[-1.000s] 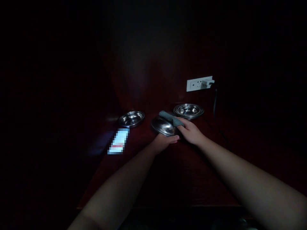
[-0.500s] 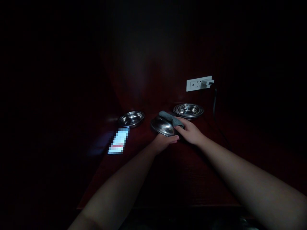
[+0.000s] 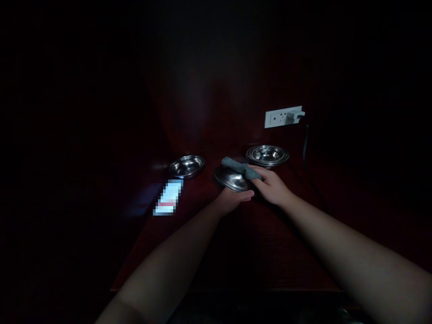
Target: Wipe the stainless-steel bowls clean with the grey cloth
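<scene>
A shiny metal bowl [image 3: 232,179] is held tilted above the dark red table, its rounded outer side facing me. My left hand [image 3: 232,200] grips its near lower edge, with the thumb pointing right. My right hand [image 3: 272,185] is closed on a grey-green cloth [image 3: 241,167], which lies across the upper side of the bowl. The fingertips of my right hand are partly hidden by the cloth. Behind and to the right sits a stack of metal bowls [image 3: 267,155]. Further left stands another metal bowl [image 3: 186,166], open side up.
A bright, pixelated phone-like screen [image 3: 168,197] lies by the table's left edge. On the back wall is a white socket panel [image 3: 278,118] with a plug, and a dark cable [image 3: 305,148] hangs down to the table [image 3: 270,252]. The surroundings are very dark.
The cloth has shifted slightly on the bowl, and my right hand has moved a little to the right. The whole view has drifted slightly; both hands keep their holds.
</scene>
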